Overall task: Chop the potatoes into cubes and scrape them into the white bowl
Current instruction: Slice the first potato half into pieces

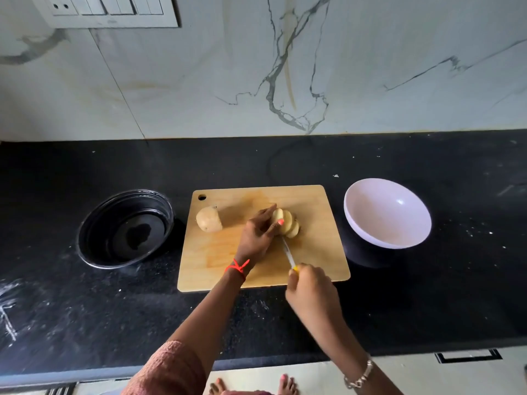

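Note:
A wooden cutting board lies on the black counter. On it sits a potato half at the left and a sliced potato half in the middle, its slices leaning together. My left hand holds the sliced potato from the left, thumb on the slices. My right hand grips the yellow handle of a knife whose blade points up into the slices. The white bowl stands empty to the right of the board.
A black round pan sits left of the board. A marble wall rises behind the counter, with a switch panel at top left. The counter's front edge runs along the bottom, bare feet below it.

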